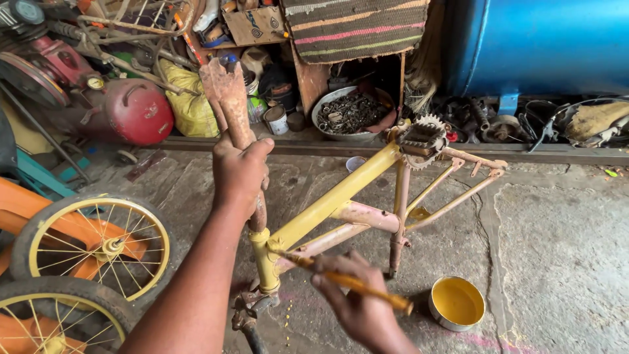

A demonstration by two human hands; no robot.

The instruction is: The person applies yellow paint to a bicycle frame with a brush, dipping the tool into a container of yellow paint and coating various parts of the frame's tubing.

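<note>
We see a blue tank (544, 42) far behind the bike frame (341, 196), at upper right. A red compressor tank (134, 111) sits left-behind the frame. Two yellow-rimmed wheels (98, 246) lie left of it. A striped rug (354, 26) hangs behind it, over a metal bowl (350, 111) full of small rusty parts. A cardboard box (252, 23) sits left of the rug, and a yellow sack (190, 105) below that. Right of the frame, near our right hand, a small tin (457, 303) holds yellow paint. Our left hand (239, 174) is clenched round the rusty stem (232, 105) above the frame's head tube. Our right hand (357, 305) pinches a paintbrush (341, 278), with its tip on the head tube.
</note>
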